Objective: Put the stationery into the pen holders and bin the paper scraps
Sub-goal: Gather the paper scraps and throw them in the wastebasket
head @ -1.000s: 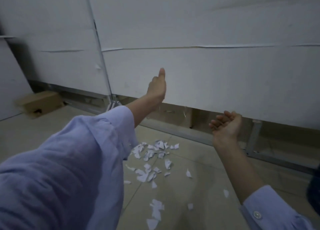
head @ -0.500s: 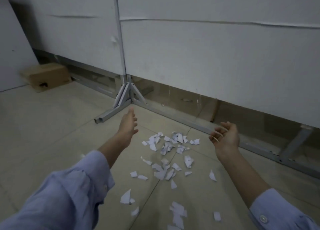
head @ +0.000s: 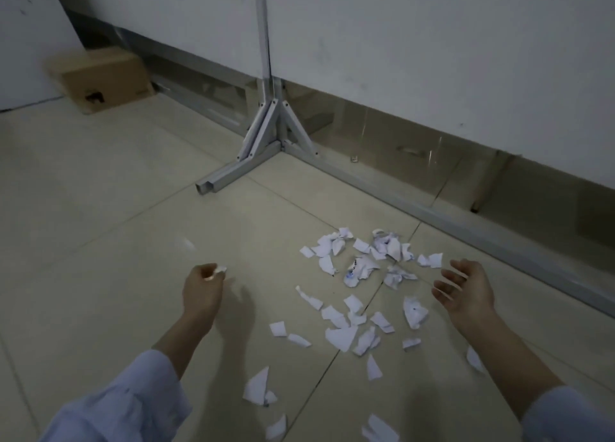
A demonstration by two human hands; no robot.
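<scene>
Several torn white paper scraps lie scattered on the beige tiled floor, most in a loose heap ahead of me and a few nearer my body. My left hand is low over the floor left of the heap, its fingertips pinching one small white scrap. My right hand hovers at the heap's right edge, palm turned inward, fingers loosely spread and holding nothing. No pen holder, stationery or bin is in view.
A grey metal partition foot juts out onto the floor beyond the scraps, with a metal rail running right along the white panels. A cardboard box sits at the far left against the wall.
My view has tilted down toward the floor. Both hands have dropped from in front of the panels to floor level, and my left hand has closed its fingertips on a small scrap.
</scene>
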